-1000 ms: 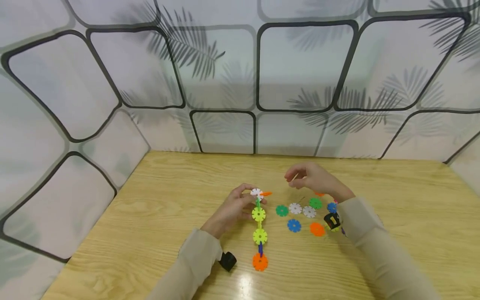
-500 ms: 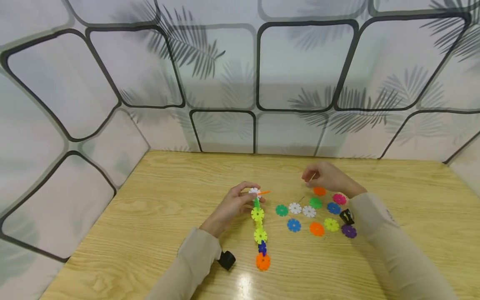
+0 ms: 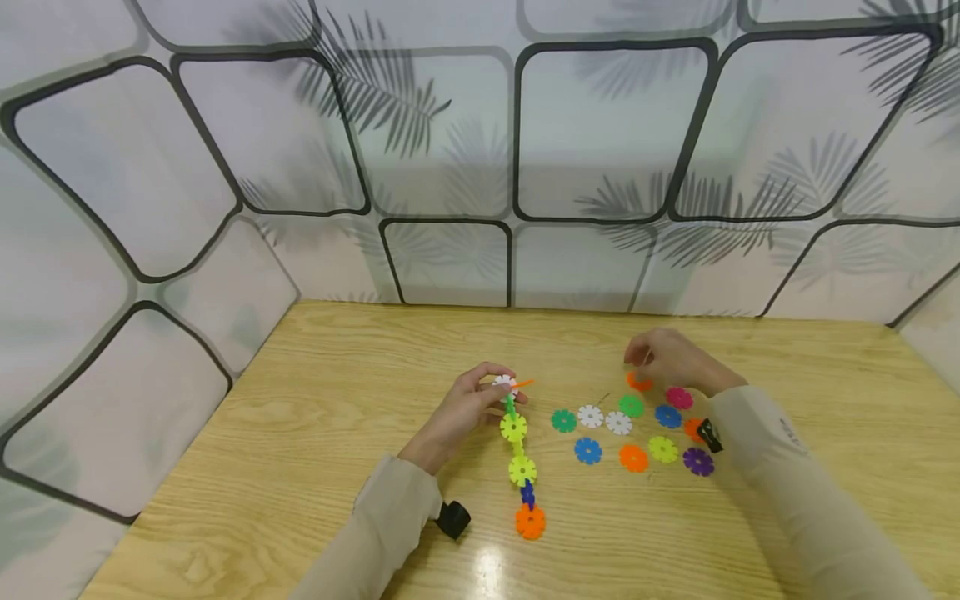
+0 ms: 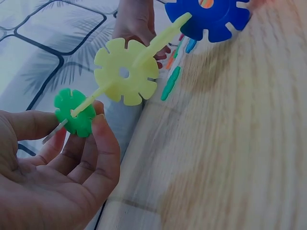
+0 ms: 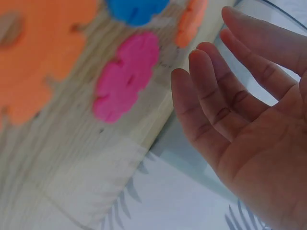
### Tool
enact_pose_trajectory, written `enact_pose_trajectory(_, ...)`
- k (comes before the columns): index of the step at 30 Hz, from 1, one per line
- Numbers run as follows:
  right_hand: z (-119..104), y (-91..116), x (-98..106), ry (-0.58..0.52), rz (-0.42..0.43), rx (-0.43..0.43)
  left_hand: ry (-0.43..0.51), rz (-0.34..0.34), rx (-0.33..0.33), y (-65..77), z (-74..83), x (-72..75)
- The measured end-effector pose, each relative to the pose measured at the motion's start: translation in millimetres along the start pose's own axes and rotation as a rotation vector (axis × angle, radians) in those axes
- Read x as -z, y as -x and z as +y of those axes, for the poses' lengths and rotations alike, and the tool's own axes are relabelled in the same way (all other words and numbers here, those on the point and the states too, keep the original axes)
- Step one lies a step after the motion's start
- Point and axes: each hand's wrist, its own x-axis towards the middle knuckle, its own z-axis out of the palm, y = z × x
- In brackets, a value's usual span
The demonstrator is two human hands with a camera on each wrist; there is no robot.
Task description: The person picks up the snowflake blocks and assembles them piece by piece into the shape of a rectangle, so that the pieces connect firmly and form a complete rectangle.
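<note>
In the head view my left hand pinches the top of a chain of slotted flower-shaped plastic discs, by the white disc and the green disc. Below them the chain runs through yellow discs and a dark blue disc to an orange disc at its lower end. A thin orange piece, seen edge-on, sticks out beside the white one. My right hand hovers by a loose orange disc. Its fingers are slightly bent and hold nothing in the right wrist view.
Several loose discs lie right of the chain: green, white, blue, yellow, purple and pink. A patterned backdrop stands behind the wooden table.
My right hand has moved right and slightly down to the loose orange disc at the back. The chain's lower end has swung a little right; my left hand stays nearly in place.
</note>
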Motion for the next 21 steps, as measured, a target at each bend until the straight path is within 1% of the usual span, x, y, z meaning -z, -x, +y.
enact_pose_trajectory(5,3.9,1.2,0.5,0.005,-0.031,-0.019,0.023,-0.008,0.000,0.1,-0.4,0.2)
enact_pose_trajectory(10,5.1,0.9,-0.8,0.013,-0.049,-0.037,0.021,-0.007,0.002,0.7,0.5,0.2)
enact_pose_trajectory(16,7.0,-1.1,-2.5,0.047,-0.050,-0.035,0.007,-0.008,-0.004,0.3,0.2,0.6)
enact_pose_trajectory(21,8.1,-1.4,-3.9,0.052,-0.049,-0.034,0.008,-0.010,-0.002,0.3,-0.2,0.4)
